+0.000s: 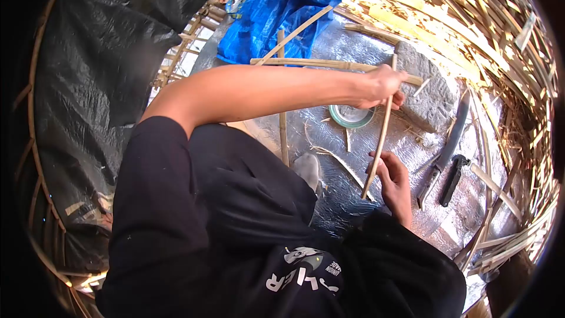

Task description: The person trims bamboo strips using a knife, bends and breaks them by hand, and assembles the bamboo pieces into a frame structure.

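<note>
A thin, slightly curved bamboo strip slants from the stone down toward my body. My left arm reaches across from the left, and my left hand is closed around the strip's upper part beside the stone block. Lower down, my right hand pinches the same strip between thumb and fingers. A longer bamboo strip runs crosswise behind my left forearm, its far end on the stone. Under my left wrist lies a roll of tape, partly covered by the hand.
Right of my hands lie a long-bladed knife and a black-handled tool. Piled bamboo strips curve along the right side. A blue tarp lies at the back; black sheeting hangs left. Shavings litter the silvery floor sheet.
</note>
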`<state>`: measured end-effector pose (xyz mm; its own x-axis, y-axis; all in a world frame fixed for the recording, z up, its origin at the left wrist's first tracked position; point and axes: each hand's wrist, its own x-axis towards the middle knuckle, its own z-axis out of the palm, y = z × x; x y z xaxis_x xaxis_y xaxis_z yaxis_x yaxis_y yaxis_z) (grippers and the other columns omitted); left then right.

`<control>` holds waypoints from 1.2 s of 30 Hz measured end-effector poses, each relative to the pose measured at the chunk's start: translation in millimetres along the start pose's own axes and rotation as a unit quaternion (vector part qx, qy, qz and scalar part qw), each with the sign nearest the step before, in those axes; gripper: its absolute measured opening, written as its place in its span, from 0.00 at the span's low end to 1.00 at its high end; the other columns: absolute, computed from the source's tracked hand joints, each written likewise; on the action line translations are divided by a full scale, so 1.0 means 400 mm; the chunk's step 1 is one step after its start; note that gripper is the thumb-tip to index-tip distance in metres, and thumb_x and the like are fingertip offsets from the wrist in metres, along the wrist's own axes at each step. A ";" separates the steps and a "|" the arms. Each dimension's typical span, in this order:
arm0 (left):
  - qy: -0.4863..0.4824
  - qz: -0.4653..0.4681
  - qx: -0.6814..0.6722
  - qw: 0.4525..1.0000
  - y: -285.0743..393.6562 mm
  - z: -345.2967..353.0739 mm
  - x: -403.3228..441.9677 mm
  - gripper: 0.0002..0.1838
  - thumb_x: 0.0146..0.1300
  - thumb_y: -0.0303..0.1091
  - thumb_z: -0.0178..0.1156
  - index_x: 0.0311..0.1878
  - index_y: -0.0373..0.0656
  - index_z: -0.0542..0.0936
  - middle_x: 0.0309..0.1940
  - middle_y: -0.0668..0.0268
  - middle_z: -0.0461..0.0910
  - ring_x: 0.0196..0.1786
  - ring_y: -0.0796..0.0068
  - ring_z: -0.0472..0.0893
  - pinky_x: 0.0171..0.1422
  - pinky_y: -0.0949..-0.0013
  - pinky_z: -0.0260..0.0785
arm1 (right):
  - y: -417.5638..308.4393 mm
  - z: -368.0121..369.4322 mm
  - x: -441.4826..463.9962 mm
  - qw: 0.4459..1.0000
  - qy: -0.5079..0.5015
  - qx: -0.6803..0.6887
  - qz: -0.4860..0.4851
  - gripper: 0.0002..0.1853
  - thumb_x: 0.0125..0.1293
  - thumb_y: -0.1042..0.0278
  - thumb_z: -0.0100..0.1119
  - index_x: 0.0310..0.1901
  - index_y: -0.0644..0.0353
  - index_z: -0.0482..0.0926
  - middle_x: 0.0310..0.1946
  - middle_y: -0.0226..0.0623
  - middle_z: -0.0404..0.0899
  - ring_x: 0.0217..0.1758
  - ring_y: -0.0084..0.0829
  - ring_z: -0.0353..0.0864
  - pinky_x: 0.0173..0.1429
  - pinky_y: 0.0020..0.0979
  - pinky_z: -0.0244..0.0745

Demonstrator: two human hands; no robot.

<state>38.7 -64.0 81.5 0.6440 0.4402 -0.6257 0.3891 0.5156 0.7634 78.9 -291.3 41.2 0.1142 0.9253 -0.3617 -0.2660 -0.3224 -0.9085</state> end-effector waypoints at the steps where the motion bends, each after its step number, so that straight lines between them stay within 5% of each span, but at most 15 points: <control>1: -0.012 -0.002 0.007 1.000 0.002 -0.002 -0.009 0.23 0.80 0.44 0.43 0.50 0.26 0.67 0.34 0.56 0.72 0.38 0.63 0.79 0.49 0.56 0.80 | 0.001 0.004 -0.005 0.999 0.025 0.018 -0.022 0.14 0.72 0.70 0.59 0.54 0.67 0.76 0.38 0.31 0.81 0.42 0.21 0.79 0.51 0.26 0.74; 7: 0.042 0.028 -0.022 0.998 -0.027 -0.015 -0.015 0.26 0.79 0.48 0.46 0.47 0.26 0.67 0.35 0.56 0.71 0.41 0.62 0.80 0.55 0.58 0.82 | 0.002 -0.021 -0.021 0.998 -0.051 0.034 0.022 0.15 0.68 0.69 0.65 0.53 0.67 0.78 0.38 0.32 0.83 0.41 0.20 0.79 0.49 0.25 0.74; 9: 0.095 0.032 0.031 0.994 -0.033 -0.025 -0.010 0.28 0.78 0.50 0.47 0.47 0.24 0.66 0.36 0.56 0.70 0.41 0.62 0.79 0.55 0.57 0.82 | -0.014 -0.025 -0.024 0.969 -0.072 0.235 0.014 0.18 0.64 0.71 0.69 0.52 0.68 0.77 0.39 0.32 0.83 0.41 0.21 0.80 0.50 0.26 0.75; 11: 0.109 0.027 0.040 0.993 -0.028 -0.020 -0.016 0.30 0.78 0.50 0.47 0.51 0.22 0.64 0.39 0.55 0.69 0.43 0.61 0.79 0.56 0.57 0.82 | 0.004 -0.004 -0.020 0.996 -0.037 0.040 -0.072 0.18 0.65 0.69 0.69 0.54 0.68 0.78 0.36 0.32 0.83 0.37 0.20 0.79 0.46 0.25 0.75; 14: 0.104 0.009 -0.011 0.994 -0.031 -0.043 -0.009 0.36 0.74 0.53 0.53 0.59 0.22 0.59 0.41 0.54 0.66 0.43 0.61 0.78 0.55 0.59 0.82 | 0.008 -0.017 -0.020 0.999 0.007 -0.004 0.036 0.14 0.68 0.70 0.65 0.51 0.68 0.80 0.29 0.30 0.81 0.31 0.19 0.78 0.37 0.23 0.74; 17: 0.056 -0.119 0.069 0.989 -0.004 -0.151 -0.008 0.62 0.63 0.81 0.35 0.77 0.29 0.38 0.69 0.30 0.55 0.72 0.41 0.64 0.76 0.43 0.57 | 0.013 -0.054 -0.031 0.994 0.086 0.063 0.010 0.14 0.68 0.70 0.65 0.51 0.69 0.81 0.33 0.33 0.84 0.33 0.21 0.81 0.39 0.25 0.76; 19: 0.295 -0.078 0.240 0.922 -0.098 -0.339 0.068 0.66 0.57 0.87 0.25 0.78 0.32 0.33 0.77 0.32 0.39 0.80 0.41 0.48 0.82 0.43 0.39 | 0.042 -0.077 -0.036 0.990 0.120 0.071 -0.017 0.14 0.68 0.70 0.65 0.51 0.70 0.81 0.35 0.36 0.85 0.36 0.23 0.82 0.43 0.26 0.77; 20: 0.437 -0.127 0.322 0.830 -0.106 -0.389 0.047 0.68 0.54 0.88 0.34 0.78 0.31 0.39 0.78 0.37 0.40 0.80 0.40 0.47 0.82 0.43 0.37 | 0.040 -0.081 -0.037 0.989 0.129 0.074 -0.022 0.14 0.68 0.70 0.65 0.51 0.70 0.81 0.35 0.36 0.85 0.36 0.23 0.82 0.43 0.26 0.77; 21: 0.475 -0.203 0.457 0.724 -0.137 -0.491 0.066 0.70 0.53 0.86 0.43 0.78 0.31 0.38 0.79 0.38 0.37 0.81 0.40 0.36 0.81 0.39 0.33 | 0.040 -0.084 -0.043 0.990 0.122 0.074 -0.010 0.14 0.68 0.70 0.65 0.51 0.70 0.81 0.36 0.36 0.85 0.37 0.23 0.82 0.45 0.26 0.77; 23: 0.498 -0.211 0.459 0.705 -0.178 -0.644 0.018 0.73 0.49 0.87 0.48 0.78 0.30 0.42 0.79 0.40 0.37 0.81 0.40 0.35 0.81 0.41 0.34 | 0.042 -0.093 -0.059 0.992 0.108 0.065 0.012 0.15 0.68 0.68 0.66 0.51 0.70 0.81 0.36 0.36 0.86 0.39 0.23 0.83 0.46 0.26 0.77; 25: 0.391 -0.216 0.379 0.811 -0.191 -0.735 -0.025 0.74 0.46 0.87 0.54 0.77 0.30 0.44 0.79 0.42 0.40 0.81 0.41 0.37 0.81 0.41 0.37 | 0.043 -0.095 -0.064 0.990 0.111 0.084 0.012 0.15 0.68 0.68 0.66 0.51 0.70 0.81 0.36 0.35 0.86 0.38 0.23 0.82 0.46 0.26 0.77; 29: 0.308 -0.218 0.321 0.868 -0.195 -0.767 -0.014 0.76 0.40 0.85 0.61 0.77 0.31 0.47 0.78 0.40 0.40 0.81 0.41 0.38 0.80 0.40 0.41 | 0.047 -0.108 -0.071 0.986 0.121 0.114 -0.013 0.19 0.71 0.63 0.63 0.57 0.66 0.79 0.37 0.35 0.85 0.41 0.23 0.82 0.47 0.26 0.76; 32: 0.322 -0.210 0.449 0.807 -0.171 -0.660 -0.059 0.81 0.26 0.81 0.72 0.77 0.37 0.48 0.76 0.37 0.43 0.80 0.41 0.43 0.80 0.42 0.45 | 0.044 -0.110 -0.079 0.981 0.128 0.148 -0.009 0.20 0.72 0.62 0.61 0.59 0.66 0.77 0.38 0.36 0.84 0.40 0.24 0.82 0.46 0.26 0.76; 34: 0.320 -0.229 0.559 0.730 -0.194 -0.655 -0.056 0.82 0.20 0.75 0.79 0.76 0.40 0.47 0.71 0.45 0.53 0.75 0.44 0.53 0.79 0.48 0.50 | 0.048 -0.108 -0.081 0.979 0.145 0.141 -0.004 0.20 0.72 0.62 0.60 0.59 0.66 0.77 0.36 0.35 0.84 0.38 0.22 0.81 0.44 0.25 0.75; 36: 0.353 -0.211 0.588 0.697 -0.242 -0.701 -0.014 0.78 0.25 0.61 0.84 0.76 0.41 0.44 0.68 0.47 0.53 0.71 0.46 0.55 0.77 0.48 0.54 | 0.063 -0.113 -0.081 0.980 0.152 0.124 -0.019 0.21 0.73 0.61 0.59 0.60 0.66 0.75 0.35 0.34 0.81 0.37 0.21 0.79 0.42 0.24 0.73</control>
<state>-187.1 89.6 -34.0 -0.0129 0.8973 -0.4413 0.9837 -0.0678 -0.1667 111.9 -338.7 20.6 0.3977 0.8215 -0.4086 -0.4763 -0.1958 -0.8572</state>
